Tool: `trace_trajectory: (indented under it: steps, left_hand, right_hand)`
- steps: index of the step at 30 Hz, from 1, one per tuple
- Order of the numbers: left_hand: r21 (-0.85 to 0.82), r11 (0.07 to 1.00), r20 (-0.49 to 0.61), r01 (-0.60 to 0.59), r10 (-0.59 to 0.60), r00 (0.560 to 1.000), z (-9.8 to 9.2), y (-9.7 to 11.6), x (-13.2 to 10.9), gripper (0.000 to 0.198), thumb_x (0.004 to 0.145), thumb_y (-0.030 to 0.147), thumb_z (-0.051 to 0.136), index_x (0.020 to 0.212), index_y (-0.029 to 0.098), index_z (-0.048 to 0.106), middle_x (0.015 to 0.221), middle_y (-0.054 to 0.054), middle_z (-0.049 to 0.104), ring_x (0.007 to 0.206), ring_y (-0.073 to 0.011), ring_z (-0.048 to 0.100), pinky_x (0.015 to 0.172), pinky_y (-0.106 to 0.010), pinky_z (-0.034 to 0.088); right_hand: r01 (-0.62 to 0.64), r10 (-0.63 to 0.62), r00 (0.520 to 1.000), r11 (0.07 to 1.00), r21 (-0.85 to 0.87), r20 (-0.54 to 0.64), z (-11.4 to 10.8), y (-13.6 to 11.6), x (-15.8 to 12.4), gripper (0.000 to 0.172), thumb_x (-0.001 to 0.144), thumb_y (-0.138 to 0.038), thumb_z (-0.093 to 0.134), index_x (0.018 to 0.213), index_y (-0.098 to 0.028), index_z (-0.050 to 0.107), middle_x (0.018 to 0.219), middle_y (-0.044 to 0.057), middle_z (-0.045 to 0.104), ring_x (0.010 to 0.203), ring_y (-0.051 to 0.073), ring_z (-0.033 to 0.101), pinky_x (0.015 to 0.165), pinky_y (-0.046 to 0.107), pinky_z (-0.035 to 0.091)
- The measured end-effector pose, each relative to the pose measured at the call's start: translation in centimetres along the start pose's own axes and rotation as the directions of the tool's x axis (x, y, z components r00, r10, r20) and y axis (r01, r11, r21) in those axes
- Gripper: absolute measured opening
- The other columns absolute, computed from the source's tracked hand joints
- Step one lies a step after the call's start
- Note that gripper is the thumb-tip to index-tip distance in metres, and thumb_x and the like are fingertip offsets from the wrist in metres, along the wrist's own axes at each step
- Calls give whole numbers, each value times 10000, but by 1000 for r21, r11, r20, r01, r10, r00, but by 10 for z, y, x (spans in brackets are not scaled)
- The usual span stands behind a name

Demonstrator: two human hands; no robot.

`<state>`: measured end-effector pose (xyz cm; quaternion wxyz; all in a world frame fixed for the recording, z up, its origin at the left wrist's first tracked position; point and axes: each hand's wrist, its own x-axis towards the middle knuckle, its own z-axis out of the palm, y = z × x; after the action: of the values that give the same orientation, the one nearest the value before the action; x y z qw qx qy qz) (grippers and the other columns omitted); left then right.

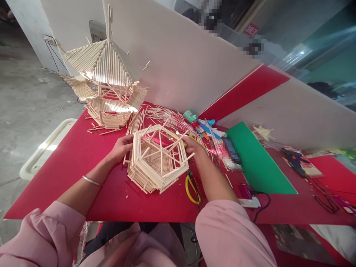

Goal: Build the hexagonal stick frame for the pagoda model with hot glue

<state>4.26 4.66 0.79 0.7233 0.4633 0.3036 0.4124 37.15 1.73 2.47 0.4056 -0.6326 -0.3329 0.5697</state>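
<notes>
A hexagonal frame built of thin wooden sticks [155, 159] sits tilted on the red table [69, 167]. My left hand [122, 146] grips its left rim, fingers curled on the sticks. On the frame's right side, my right hand [191, 144] is closed around the rim, partly hidden behind the sticks. Behind them stands a finished stick pagoda model [107, 85] with layered roofs.
Loose sticks [155, 113] lie scattered behind the frame. Yellow-handled pliers [191, 189] rest by my right wrist. A green board [256, 159], a glue gun with cord [249, 196] and small tools lie to the right. White partition panels [178, 55] back the table.
</notes>
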Motion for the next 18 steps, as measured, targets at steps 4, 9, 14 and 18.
trace_trajectory:
  steps: [4, 9, 14, 18]
  left_hand:
    - [1, 1000, 9, 8, -8, 1000, -1, 0, 0, 385, 557, 236, 840, 924, 130, 787, 643, -12, 719, 525, -140, 615, 612, -265, 541]
    - [10, 1000, 9, 2, -2, 1000, 0, -1, 0, 358, 576, 227, 824, 919, 133, 785, 646, -10, 715, 535, -137, 612, 603, -251, 528]
    - [-2, 1000, 73, 13, -13, 997, -3, -1, 0, 383, 600, 202, 769, 974, 121, 775, 696, -31, 739, 545, -147, 621, 593, -252, 509]
    - [-31, 999, 130, 11, -7, 991, -5, -2, 0, 431, 611, 187, 688, 1029, 117, 766, 663, -22, 730, 506, -147, 602, 552, -247, 475]
  right_hand:
    - [45, -47, 992, 999, -22, -113, -13, -2, -10, 333, 938, -388, 614, 1192, -173, 605, 1157, 78, 649, 935, 182, 659, 793, 360, 578]
    - [197, -205, 952, 979, -58, -228, -25, -26, -34, 352, 772, -513, 765, 831, -193, 632, 619, -26, 610, 447, 61, 497, 370, 152, 388]
    - [326, -351, 917, 933, -152, -190, -6, -68, -46, 502, 595, -634, 842, 711, -174, 676, 590, -15, 613, 459, 61, 492, 385, 174, 391]
    - [360, -389, 916, 905, -228, -96, 22, -87, -39, 456, 589, -593, 859, 701, -173, 723, 572, -24, 598, 504, 86, 514, 440, 210, 407]
